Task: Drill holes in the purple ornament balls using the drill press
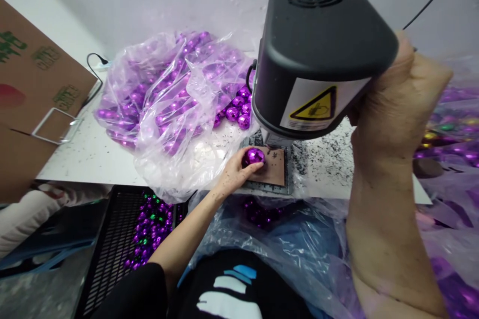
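My left hand (pixel 238 168) pinches a shiny purple faceted ball (pixel 255 157) between thumb and fingers. The ball rests over a brown board (pixel 275 172) on the metal base (pixel 287 187) of a black-topped bench machine (pixel 325 40). Just above the board shows the lower tip of the machine's metal part, close beside the ball. Raised at the machine's right side is my right hand (pixel 411 79), its fingers curled and mostly hidden behind the housing. What it grips there cannot be made out. A yellow warning triangle marks the housing's front.
A clear plastic bag (pixel 160 94) full of purple balls lies left on the white table (pixel 112 159), beside a cardboard box (pixel 33 94). Dark flakes (pixel 322 157) litter the tabletop. Below stands a black crate (pixel 108 244) with purple and green balls. Plastic sheeting (pixel 299 254) covers my lap.
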Motion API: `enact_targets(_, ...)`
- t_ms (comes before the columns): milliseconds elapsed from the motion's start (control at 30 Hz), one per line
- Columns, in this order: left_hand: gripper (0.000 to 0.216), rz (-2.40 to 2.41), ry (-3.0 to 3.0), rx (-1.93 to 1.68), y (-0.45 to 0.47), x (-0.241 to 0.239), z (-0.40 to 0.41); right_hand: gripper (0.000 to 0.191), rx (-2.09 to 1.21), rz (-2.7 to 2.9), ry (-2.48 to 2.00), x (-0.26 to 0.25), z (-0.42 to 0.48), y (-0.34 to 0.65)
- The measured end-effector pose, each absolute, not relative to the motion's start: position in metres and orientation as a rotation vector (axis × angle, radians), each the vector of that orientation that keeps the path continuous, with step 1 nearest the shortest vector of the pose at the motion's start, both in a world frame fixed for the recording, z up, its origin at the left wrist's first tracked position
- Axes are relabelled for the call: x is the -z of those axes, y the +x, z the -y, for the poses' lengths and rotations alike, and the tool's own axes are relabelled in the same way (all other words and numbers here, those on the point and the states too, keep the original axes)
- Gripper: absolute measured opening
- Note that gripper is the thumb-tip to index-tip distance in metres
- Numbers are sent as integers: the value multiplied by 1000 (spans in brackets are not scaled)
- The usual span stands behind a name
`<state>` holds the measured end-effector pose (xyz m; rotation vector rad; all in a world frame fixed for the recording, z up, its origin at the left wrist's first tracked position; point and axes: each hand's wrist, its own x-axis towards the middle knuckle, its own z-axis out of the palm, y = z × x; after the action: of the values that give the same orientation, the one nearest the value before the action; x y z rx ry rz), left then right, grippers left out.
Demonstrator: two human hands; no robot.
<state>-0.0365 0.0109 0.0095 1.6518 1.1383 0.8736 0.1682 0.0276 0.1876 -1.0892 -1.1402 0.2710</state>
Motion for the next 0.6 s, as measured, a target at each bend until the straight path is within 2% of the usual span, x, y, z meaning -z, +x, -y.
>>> enact_targets(300,53,-1141,1643,-831,-35,-8,-22,48,-267,1133,-1064,-185,-30,169)
enact_targets(600,46,-1188,1706,-825,-29,-11,-23,46,-293,1165,-1191,-188,-26,171)
